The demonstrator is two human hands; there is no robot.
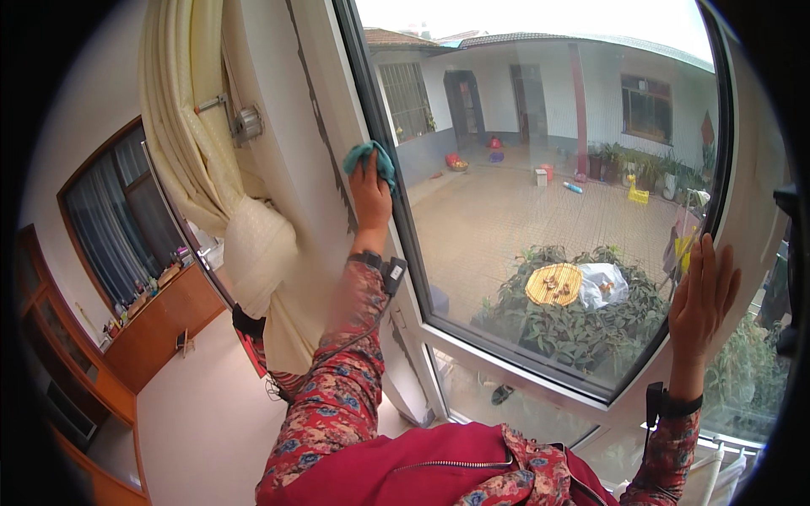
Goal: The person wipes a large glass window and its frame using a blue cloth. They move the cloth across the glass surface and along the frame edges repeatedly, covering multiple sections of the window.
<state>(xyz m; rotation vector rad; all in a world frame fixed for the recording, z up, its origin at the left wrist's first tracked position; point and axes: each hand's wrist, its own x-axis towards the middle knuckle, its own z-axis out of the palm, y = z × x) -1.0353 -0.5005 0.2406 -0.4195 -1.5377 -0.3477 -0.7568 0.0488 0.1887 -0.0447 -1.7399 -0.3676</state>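
My left hand (pixel 371 197) presses a teal cloth (pixel 369 158) against the left upright of the white window frame (pixel 405 278). The cloth is bunched under my fingers, beside the black seal and the large glass pane (pixel 481 209). On the other side, my right hand (pixel 701 303) rests flat against the right upright of the frame, holding nothing, fingers pointing up and a little apart. Both wrists wear dark straps with small black devices and cables.
A knotted cream curtain (pixel 259 246) hangs left of my arm, near a crank handle with a metal housing (pixel 248 123). Behind it stands a wooden cabinet (pixel 171 322). Through the glass show a tiled courtyard, a leafy bush (pixel 569 345) and a round woven tray (pixel 554 283).
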